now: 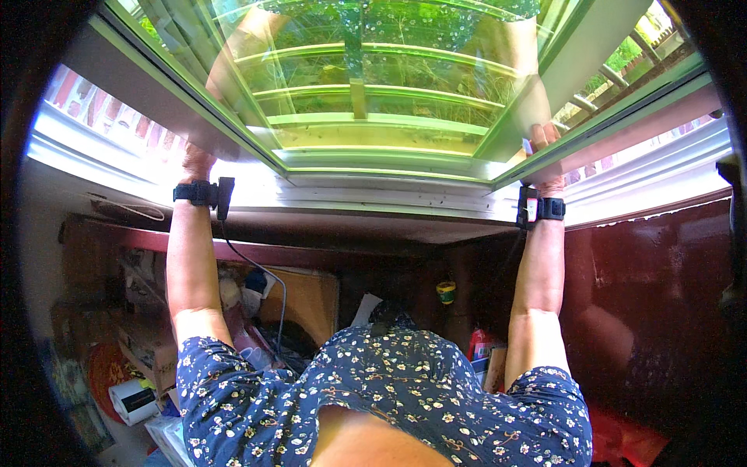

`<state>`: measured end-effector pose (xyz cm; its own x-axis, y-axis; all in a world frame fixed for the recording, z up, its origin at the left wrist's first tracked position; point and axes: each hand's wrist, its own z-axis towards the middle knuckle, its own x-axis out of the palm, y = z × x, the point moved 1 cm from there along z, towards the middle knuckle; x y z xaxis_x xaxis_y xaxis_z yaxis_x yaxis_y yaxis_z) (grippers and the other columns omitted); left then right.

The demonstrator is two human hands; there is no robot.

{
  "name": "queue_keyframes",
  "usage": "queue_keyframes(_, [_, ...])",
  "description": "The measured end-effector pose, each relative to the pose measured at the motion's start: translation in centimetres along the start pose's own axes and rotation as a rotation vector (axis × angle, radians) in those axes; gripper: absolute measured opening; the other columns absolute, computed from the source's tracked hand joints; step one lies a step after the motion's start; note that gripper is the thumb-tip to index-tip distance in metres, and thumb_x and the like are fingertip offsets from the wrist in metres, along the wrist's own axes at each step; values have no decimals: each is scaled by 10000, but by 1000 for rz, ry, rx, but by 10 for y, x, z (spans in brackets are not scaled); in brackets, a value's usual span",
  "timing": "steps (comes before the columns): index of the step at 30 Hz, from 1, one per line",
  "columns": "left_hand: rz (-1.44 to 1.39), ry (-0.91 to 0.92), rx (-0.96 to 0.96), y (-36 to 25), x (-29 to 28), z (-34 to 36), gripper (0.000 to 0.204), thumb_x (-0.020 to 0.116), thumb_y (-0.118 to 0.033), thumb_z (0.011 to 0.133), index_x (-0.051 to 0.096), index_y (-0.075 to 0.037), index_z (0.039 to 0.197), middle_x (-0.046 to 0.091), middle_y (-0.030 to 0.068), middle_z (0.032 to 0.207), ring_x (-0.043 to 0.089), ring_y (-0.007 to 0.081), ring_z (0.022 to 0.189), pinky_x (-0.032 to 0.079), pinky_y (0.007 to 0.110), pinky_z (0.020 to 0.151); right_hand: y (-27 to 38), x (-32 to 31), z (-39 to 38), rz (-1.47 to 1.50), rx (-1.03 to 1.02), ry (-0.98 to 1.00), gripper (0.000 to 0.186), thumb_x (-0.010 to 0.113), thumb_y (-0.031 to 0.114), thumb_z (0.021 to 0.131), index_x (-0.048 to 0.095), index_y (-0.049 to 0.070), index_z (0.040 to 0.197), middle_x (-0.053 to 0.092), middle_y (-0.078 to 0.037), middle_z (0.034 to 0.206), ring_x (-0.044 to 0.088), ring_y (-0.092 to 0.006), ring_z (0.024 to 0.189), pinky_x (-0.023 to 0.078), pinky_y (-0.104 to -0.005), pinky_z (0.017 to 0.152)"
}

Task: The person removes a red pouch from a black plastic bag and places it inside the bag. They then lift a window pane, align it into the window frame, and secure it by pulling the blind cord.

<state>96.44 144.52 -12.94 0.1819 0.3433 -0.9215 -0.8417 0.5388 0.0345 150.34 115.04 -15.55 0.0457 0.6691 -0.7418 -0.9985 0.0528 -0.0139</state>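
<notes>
A large window sash (299,170) with a pale frame tilts in front of me, its glass reflecting my arms and patterned top. My left hand (198,161) is raised to the frame's left side, where the frame hides its fingers. On the other side, my right hand (551,185) reaches the frame near its lower corner and seems to grip the edge. Its fingers show only in part, close to the glass. A black strap with a small device sits on each wrist, and a cable hangs from the left one.
Below the sash runs a white window sill (350,198). Metal bars (389,92) and greenery show through the glass. To the right is a dark red wall (654,280). A brown board (299,303), a small yellow-and-green tub (445,293) and a white roll (134,401) are lower down.
</notes>
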Motion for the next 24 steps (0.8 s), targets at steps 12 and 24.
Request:
queue_keyframes(12, [-80,-56,38,17,1,25,444,689,-332,862,601,-22,1167,667,100,1057,641,236,936,517,360,809,33,-5,24,101,-67,-61,337,744,192,650,623,76,942,574,-133,834,580,-319,739,448,-411,615])
queue_keyframes(24, [-422,-259,19,75,26,16,491,680,-403,870,607,-11,1156,672,89,1043,643,228,925,517,350,811,52,18,9,931,537,-180,415,633,294,886,563,67,1226,595,-138,1184,586,-259,1087,494,-357,863])
